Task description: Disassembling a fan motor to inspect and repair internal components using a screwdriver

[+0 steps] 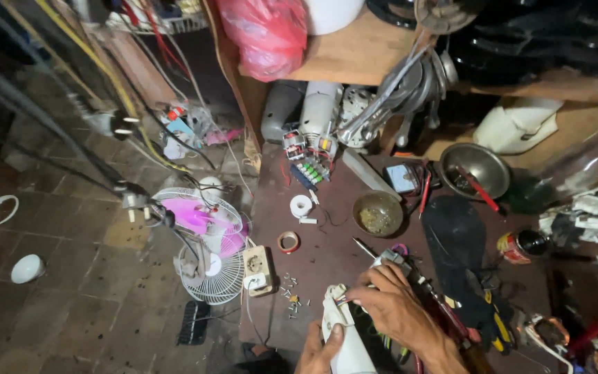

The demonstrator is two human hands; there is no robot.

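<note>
Cluttered workshop, seen from above: tiled floor point(70, 277) on the left, dark brown worktop point(327, 256) at centre and right, wooden shelf point(361, 52) above it.

Floor: white fan grille point(209, 266) with pink blades, black cables, two small white bowls point(28, 268).

Shelf: red plastic bag point(268, 34); metal tools hang beneath its edge.

Worktop, larger to smaller: black cloth point(455, 239); steel bowl point(480, 170) at the back right; brown bowl point(378, 213) of small parts at centre; beige socket block point(257, 266) at the left edge; tin can point(520, 246) on the right; white tape roll point(301, 206); brown tape roll point(288, 242); loose screws point(290, 294) near the front.

White housing point(344, 339): an elongated plastic part at the front edge of the worktop, between both hands, thin wires showing at its upper end.

Left hand point(320, 350): low in view, partly cut off, fingers wrapped around the housing's lower end.

Right hand point(392, 305): forearm entering from the lower right, palm down, fingertips pressed together, pinching at the wires on the housing's upper end.
</note>
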